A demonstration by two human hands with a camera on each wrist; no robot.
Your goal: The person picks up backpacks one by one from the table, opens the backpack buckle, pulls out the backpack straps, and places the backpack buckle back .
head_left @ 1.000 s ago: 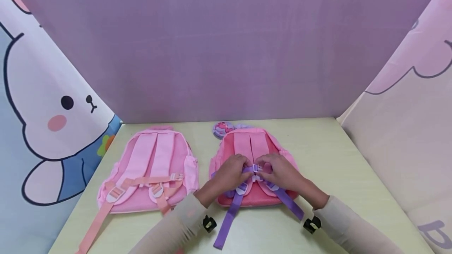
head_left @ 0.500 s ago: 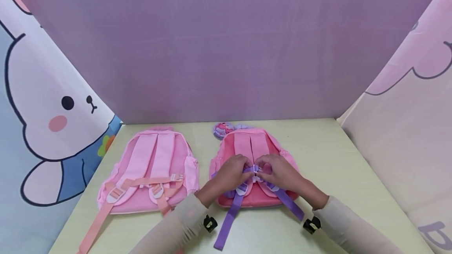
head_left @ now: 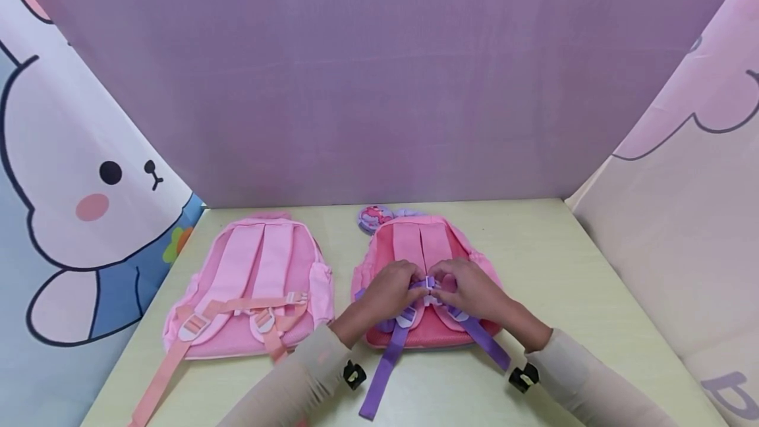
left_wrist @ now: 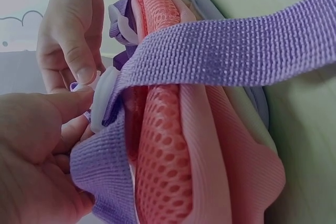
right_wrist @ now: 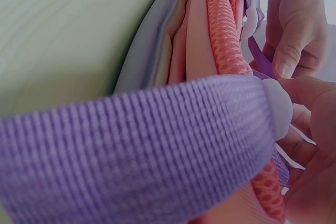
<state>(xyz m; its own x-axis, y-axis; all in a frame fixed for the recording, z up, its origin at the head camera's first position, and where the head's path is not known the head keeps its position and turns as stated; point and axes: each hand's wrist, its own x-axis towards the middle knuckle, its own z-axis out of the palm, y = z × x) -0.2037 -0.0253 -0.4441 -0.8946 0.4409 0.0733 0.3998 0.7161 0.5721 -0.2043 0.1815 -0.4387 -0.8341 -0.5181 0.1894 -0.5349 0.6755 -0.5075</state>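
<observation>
Head, red bag (head_left: pixel 422 337): on worktop (head_left: pixel 563 282), near pink bag (head_left: pixel 243 340), roomy toward right edge.
Head, left hand (head_left: pixel 388 290) and right hand (head_left: pixel 471 287): pinching buckle (head_left: pixel 429 283), partly hiding it.
Left wrist, left strap (left_wrist: pixel 226 51): cut off at right.
Right wrist, right strap (right_wrist: pixel 136 150): hiding much of red bag.

- Two pink backpacks (head_left: pixel 255 269) (head_left: pixel 409 246)
- Two hands (head_left: pixel 388 292) (head_left: pixel 471 288)
- Two pale sleeves (head_left: pixel 296 381) (head_left: pixel 587 377)
- Two black devices (head_left: pixel 354 375) (head_left: pixel 524 378)
- Four white strap adjusters (head_left: pixel 194 326) (head_left: pixel 265 320) (head_left: pixel 406 317) (head_left: pixel 458 314), two per backpack
- Two loose purple strap ends (head_left: pixel 385 371) (head_left: pixel 486 344)
- One round purple-and-pink item (head_left: pixel 375 217)
- One rabbit drawing (head_left: pixel 65 137)
- One worktop (head_left: pixel 551 269)
</observation>
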